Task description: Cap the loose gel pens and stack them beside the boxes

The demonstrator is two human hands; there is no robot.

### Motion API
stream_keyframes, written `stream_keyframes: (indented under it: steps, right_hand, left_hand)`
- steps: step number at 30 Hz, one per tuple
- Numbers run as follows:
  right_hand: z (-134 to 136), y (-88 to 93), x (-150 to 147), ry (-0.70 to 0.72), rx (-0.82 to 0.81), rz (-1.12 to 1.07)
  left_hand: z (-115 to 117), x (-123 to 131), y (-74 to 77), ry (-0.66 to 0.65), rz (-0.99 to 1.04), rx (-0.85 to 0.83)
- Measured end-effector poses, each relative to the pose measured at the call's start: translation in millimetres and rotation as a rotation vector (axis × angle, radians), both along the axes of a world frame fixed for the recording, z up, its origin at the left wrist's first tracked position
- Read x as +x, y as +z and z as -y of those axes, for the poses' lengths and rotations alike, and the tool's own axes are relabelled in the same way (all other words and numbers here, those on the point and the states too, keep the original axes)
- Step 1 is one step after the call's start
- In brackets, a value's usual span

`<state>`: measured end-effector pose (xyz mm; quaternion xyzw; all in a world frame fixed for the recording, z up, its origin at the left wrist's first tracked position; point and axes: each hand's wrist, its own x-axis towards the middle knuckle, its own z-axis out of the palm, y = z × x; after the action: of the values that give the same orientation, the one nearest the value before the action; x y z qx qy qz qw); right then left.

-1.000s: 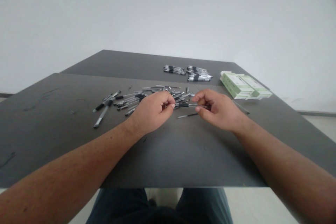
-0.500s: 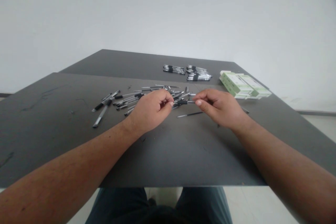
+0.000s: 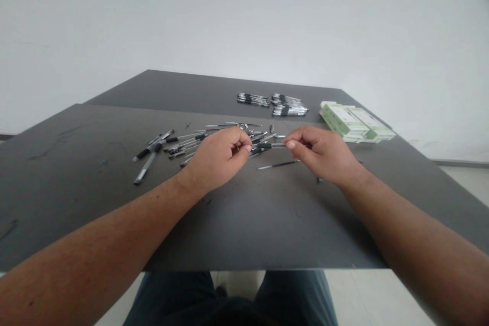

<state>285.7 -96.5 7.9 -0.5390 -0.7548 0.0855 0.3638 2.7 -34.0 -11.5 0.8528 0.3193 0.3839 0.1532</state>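
Note:
My right hand [image 3: 319, 153] pinches one end of a clear pen barrel with a black grip [image 3: 267, 145], which points left across the gap between the hands. My left hand [image 3: 221, 155] is closed, thumb against fingertips, close to the pen's left end; what it holds is too small to make out. Behind and left of my left hand lies a loose pile of pens and pen parts [image 3: 187, 146]. A thin dark refill [image 3: 278, 165] rests on the table below the held pen.
Farther back on the dark table [image 3: 244, 229] lie neat groups of pens [image 3: 252, 100], [image 3: 289, 110]. Green and white boxes [image 3: 346, 121] stand at the right. Two thick pens [image 3: 148, 165] lie at the left of the pile. A pale wall rises behind.
My right hand has shifted slightly right and up, and a little more of the pen shows between the hands. My left hand has barely moved.

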Motion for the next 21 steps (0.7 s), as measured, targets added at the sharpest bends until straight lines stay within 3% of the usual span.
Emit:
stream_keyframes:
  steps: [21]
  right_hand:
    - [0.4, 2.9, 0.3, 0.032, -0.01, 0.081]
  left_hand:
    - [0.4, 0.1, 2.6, 0.015, -0.033, -0.009]
